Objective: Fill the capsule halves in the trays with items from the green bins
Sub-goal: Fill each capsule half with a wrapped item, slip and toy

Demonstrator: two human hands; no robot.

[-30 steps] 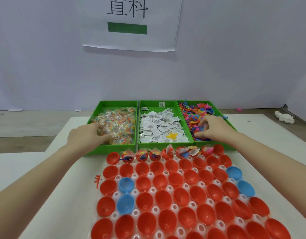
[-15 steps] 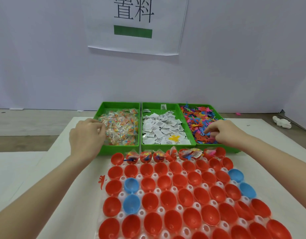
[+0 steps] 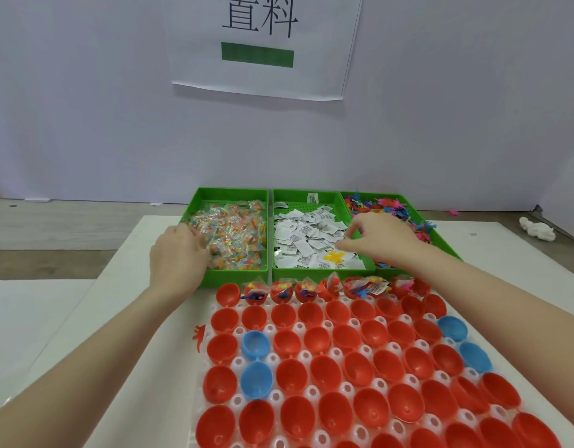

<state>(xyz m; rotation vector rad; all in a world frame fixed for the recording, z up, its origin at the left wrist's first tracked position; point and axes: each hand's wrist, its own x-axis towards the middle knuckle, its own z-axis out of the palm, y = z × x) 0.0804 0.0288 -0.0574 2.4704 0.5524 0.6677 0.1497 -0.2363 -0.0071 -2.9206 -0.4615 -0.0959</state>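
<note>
Three bins stood side by side at the far edge of the bench (image 3: 85, 318), backed by a wall. The left bin (image 3: 229, 195) held wrapped packets (image 3: 237, 234), the middle bin (image 3: 298, 197) held paper slips (image 3: 303, 237), and the right bin (image 3: 444, 244) held small figures (image 3: 386, 205). A paper sign (image 3: 263, 46) hung on the wall above and behind them. Directly in front of the bins lay the tray (image 3: 237, 363) of capsule halves (image 3: 324, 339), reaching towards the near edge. Its back row, nearest the bins, held filled halves (image 3: 281, 291). The left hand (image 3: 177, 257) lay at the left bin's near left corner, its fingers in the packets; the right hand (image 3: 381, 236) was over the divide between middle and right bins. A small object (image 3: 536, 229) lay far right, off the bench.
</note>
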